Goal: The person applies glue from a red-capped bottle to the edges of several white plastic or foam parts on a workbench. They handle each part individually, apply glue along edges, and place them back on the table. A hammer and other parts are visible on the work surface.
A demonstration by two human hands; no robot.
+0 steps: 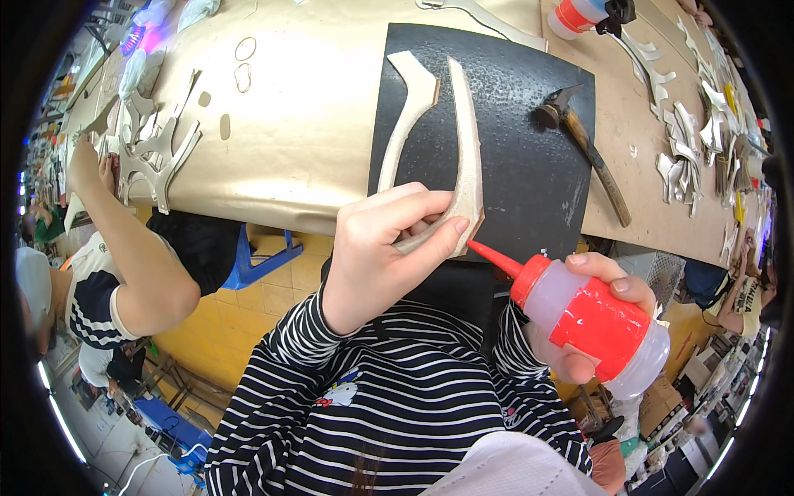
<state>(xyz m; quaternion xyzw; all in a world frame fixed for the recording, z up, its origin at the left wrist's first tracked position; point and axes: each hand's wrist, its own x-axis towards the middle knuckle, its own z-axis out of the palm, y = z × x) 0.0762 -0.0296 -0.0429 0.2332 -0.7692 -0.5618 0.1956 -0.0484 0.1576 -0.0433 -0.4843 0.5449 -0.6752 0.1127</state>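
My left hand (393, 240) pinches the lower end of a curved, cream-coloured cut strip (466, 140), thumb on top. The strip's long arm reaches away over a black mat (521, 91). In my right hand (616, 285) is a translucent squeeze bottle (608, 326) with a red band and a red cap, tilted so that its pointed red nozzle touches or almost touches the strip's edge beside my left thumb. A second curved strip (409, 103) lies on the mat to the left, its near end behind my left hand.
On the mat's right side lies a hammer (591, 153) with a wooden handle. Stacked cut pieces (682, 149) lie at the far right, and another bottle (575, 16) stands at the back. To the left, a co-worker's arm (136, 240) reaches to more cut pieces (161, 161).
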